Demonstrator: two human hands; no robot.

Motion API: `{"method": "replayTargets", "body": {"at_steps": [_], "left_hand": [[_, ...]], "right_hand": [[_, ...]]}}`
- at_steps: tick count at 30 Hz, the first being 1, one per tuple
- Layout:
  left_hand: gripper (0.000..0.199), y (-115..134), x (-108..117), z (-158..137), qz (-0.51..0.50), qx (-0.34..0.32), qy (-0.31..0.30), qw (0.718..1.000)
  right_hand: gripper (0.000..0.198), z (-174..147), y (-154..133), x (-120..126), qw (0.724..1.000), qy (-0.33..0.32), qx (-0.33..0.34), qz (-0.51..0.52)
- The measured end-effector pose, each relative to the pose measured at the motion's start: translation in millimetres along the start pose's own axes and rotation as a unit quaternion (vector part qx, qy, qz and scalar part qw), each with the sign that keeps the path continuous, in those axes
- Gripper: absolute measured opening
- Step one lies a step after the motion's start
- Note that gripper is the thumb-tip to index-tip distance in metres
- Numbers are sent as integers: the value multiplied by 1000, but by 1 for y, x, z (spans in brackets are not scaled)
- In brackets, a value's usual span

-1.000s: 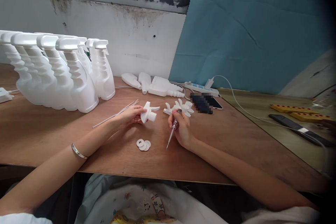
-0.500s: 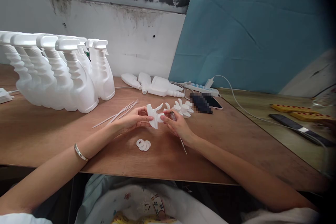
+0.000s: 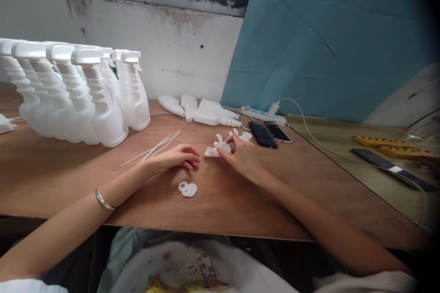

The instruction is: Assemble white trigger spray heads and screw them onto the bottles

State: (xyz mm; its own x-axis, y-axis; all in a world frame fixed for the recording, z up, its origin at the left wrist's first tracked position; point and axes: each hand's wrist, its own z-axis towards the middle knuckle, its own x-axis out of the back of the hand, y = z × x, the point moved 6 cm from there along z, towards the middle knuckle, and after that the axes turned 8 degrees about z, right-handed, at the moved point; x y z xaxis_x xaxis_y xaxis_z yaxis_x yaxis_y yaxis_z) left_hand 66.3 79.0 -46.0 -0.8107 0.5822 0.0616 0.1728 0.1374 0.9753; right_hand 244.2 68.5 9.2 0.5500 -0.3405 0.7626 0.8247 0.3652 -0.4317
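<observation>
My left hand (image 3: 185, 157) rests over the tabletop with fingers loosely curled and apart, holding nothing. Right of it, my right hand (image 3: 240, 153) reaches into a group of white spray trigger heads (image 3: 246, 136). Its thumb and fingers close around a spray trigger head (image 3: 224, 146) at the near side of the group, partly hidden by the hand. Part of that group is covered by my fingers. Several white ring washers (image 3: 188, 189) lie overlapping in front of my left hand. Thin white tubes (image 3: 158, 145) lie behind my left wrist.
White spray bottles (image 3: 110, 114) with heads fitted stand in rows at the left. Several bottles without heads (image 3: 215, 113) lie by the wall. Phones (image 3: 264, 135), a power strip (image 3: 264, 115) and its white cable are on the right. Yellow pieces (image 3: 385, 142) lie farther right.
The trigger head between my hands has left my left hand, which is now empty. My right hand has moved away to the group; the thin pointed tool seen in it before no longer shows.
</observation>
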Motion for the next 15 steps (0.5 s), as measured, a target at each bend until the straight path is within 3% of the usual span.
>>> {"method": "replayTargets", "body": {"at_steps": [8, 15], "left_hand": [[22, 4, -2, -2, 27, 6, 0, 1000], [24, 4, -2, -2, 15, 3, -8, 1000]], "right_hand": [[33, 3, 0, 3, 989, -15, -16, -148], [40, 1, -3, 6, 991, 13, 25, -132]]}}
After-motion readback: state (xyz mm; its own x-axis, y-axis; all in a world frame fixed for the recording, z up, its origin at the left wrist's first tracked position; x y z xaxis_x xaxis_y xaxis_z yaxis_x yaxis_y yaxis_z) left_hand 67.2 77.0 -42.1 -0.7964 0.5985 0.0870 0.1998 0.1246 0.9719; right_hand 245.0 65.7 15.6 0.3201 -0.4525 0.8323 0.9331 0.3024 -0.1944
